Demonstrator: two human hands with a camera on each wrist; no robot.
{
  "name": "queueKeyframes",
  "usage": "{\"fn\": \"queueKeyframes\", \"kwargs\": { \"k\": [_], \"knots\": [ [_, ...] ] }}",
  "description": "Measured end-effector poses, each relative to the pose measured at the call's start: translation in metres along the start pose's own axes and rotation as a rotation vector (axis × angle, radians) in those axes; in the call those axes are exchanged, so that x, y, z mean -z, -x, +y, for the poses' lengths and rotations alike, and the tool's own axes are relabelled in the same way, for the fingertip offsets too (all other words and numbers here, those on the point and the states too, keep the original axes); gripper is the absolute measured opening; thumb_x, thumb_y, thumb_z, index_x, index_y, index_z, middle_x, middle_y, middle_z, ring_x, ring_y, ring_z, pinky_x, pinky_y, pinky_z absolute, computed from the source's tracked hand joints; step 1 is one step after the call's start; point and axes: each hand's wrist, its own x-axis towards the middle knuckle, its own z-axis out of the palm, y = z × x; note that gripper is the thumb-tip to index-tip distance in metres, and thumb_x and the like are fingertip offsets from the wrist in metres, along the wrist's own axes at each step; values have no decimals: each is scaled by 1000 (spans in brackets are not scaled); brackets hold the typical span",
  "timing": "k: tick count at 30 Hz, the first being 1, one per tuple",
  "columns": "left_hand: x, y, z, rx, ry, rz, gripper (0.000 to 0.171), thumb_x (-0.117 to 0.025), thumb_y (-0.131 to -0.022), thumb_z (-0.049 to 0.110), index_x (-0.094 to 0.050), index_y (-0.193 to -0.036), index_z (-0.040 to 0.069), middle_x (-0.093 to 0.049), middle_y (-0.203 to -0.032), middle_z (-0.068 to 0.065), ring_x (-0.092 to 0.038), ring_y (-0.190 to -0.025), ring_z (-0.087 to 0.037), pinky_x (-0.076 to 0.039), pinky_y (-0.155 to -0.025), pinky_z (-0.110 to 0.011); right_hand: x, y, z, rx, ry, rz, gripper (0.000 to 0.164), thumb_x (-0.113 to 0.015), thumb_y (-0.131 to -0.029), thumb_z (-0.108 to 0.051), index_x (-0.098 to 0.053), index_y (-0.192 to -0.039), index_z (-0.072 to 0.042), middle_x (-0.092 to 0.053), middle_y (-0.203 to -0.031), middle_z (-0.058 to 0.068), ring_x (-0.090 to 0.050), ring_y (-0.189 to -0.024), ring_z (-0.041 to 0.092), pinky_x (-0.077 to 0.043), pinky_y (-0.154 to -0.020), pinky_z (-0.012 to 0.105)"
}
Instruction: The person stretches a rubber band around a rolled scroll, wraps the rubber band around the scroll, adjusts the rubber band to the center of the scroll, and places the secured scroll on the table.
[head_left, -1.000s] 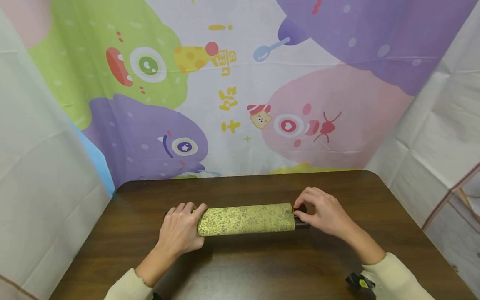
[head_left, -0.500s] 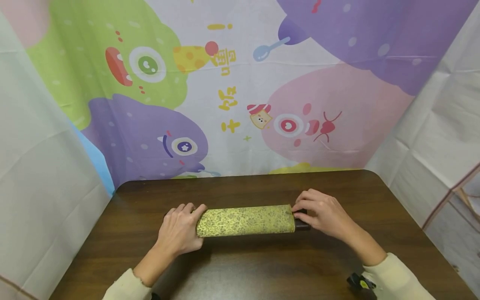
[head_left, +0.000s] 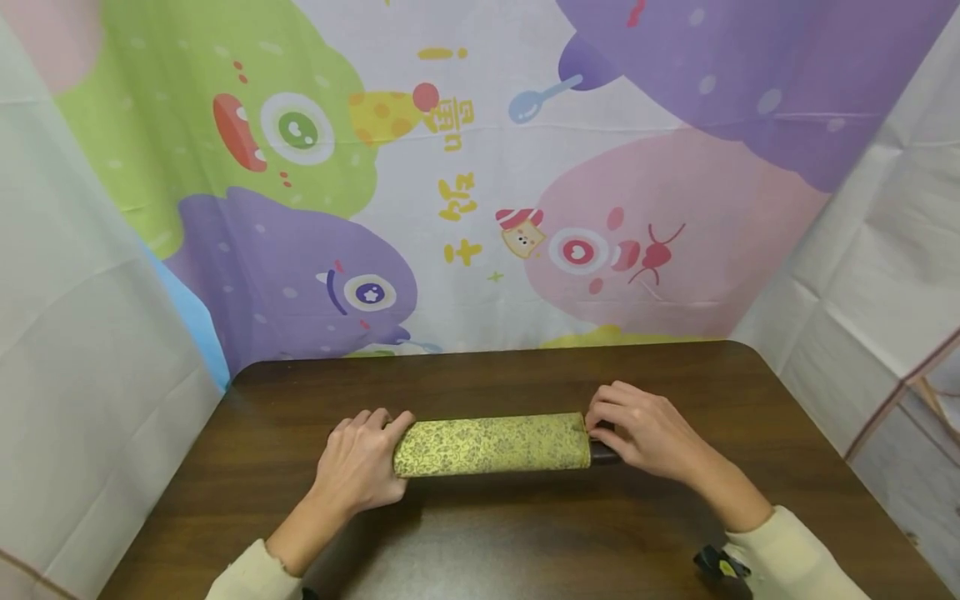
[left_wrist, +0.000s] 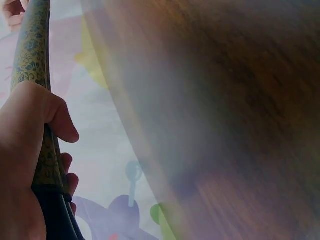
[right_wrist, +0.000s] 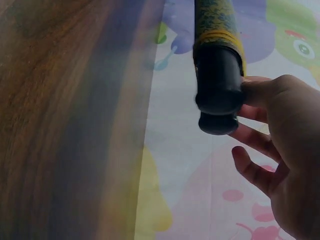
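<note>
A rolled scroll [head_left: 491,446] covered in yellow-green floral brocade is held level above the table. My left hand [head_left: 358,460] grips its left end, thumb and fingers wrapped round the roll in the left wrist view. Two dark roller ends [right_wrist: 219,82] stick out side by side at the right end. My right hand [head_left: 647,429] pinches at that end, where the brocade edge meets the rollers; in the right wrist view some of its fingers [right_wrist: 255,170] stand away from the roll. Exactly what the fingertips pinch is partly hidden behind the rollers.
A dark brown wooden table [head_left: 487,542] lies beneath. Behind it hangs a cartoon-monster curtain [head_left: 480,300], with pale cloth [head_left: 82,358] on both sides. A small black device [head_left: 722,564] is at the right sleeve.
The right hand's fingers have shifted slightly left, from the roller end to the brocade's edge. The roll has sunk a little. My left hand keeps its grip.
</note>
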Motion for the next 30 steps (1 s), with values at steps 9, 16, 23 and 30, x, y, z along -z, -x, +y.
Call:
{"fn": "queueKeyframes", "kwargs": {
  "k": [9, 16, 23, 30],
  "knots": [
    [-1, 1, -3, -71, -30, 68, 59, -81, -53, 23, -72, -112, 19, -70, -83, -3, -64, -69, -25, -48, -55, -36, -3, 3, 1, -70, -80, -45, 30, -91, -87, -2, -74, -96, -25, -73, -95, -15, -61, -81, 0, -49, -67, 20],
    [-1, 1, -7, -97, 0, 92, 59, -78, -53, 20, -71, -112, 18, -70, -84, -4, -66, -71, -27, -53, -57, -38, -3, 1, 2, -139, -108, -30, 28, -88, -90, -1, -74, -97, -25, -75, -92, -15, -61, -79, -6, -51, -68, 23],
    [0, 2, -9, -119, 15, 104, 64, -78, -51, 20, -72, -115, 18, -70, -86, -4, -67, -72, -26, -53, -59, -37, -6, 1, 1, -196, -71, -4, 27, -89, -90, -4, -73, -95, -26, -75, -83, -16, -52, -72, -12, -52, -80, 38],
    [-1, 0, -13, -155, 20, 132, 68, -81, -48, 22, -73, -115, 18, -69, -86, -2, -65, -71, -23, -51, -57, -35, -8, 0, -2, -196, -57, 7, 28, -89, -89, -4, -73, -95, -26, -72, -79, -19, -55, -73, -11, -53, -84, 42]
  ]
}}
